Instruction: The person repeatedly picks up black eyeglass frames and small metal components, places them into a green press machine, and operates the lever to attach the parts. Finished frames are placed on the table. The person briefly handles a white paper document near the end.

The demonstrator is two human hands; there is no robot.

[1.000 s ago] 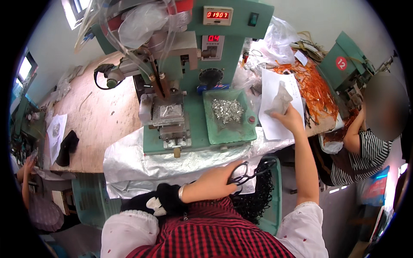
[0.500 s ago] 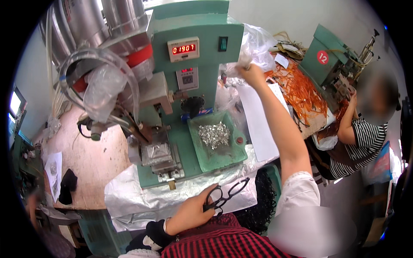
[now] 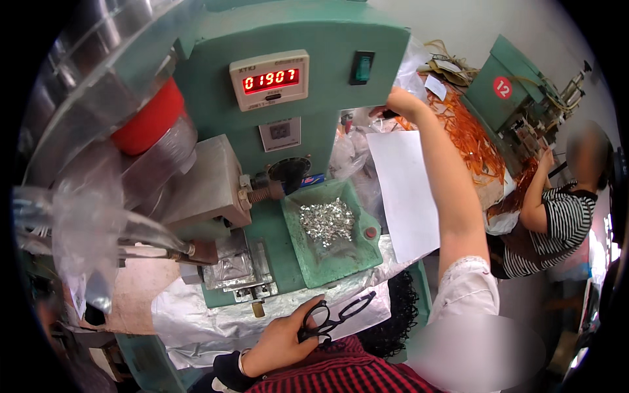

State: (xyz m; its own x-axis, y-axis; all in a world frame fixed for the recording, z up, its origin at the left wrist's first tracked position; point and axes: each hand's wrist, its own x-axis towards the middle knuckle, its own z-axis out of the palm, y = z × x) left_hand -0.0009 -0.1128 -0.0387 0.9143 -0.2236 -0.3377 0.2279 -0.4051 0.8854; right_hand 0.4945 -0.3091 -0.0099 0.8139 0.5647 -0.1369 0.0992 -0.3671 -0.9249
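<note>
Workshop bench carries a green press machine with a red digital counter on its face; silver plastic sheeting drapes the bench front. Left hand rests at the near edge, fingers closed through the handles of black scissors, blades lying over a white sheet. Right hand is raised beside the machine's right flank, fingers pinched on a small dark item that cannot be identified. Green tray below holds a heap of small metal pieces. White paper lies just right of it. A second person works at another green machine amid orange strands.
</note>
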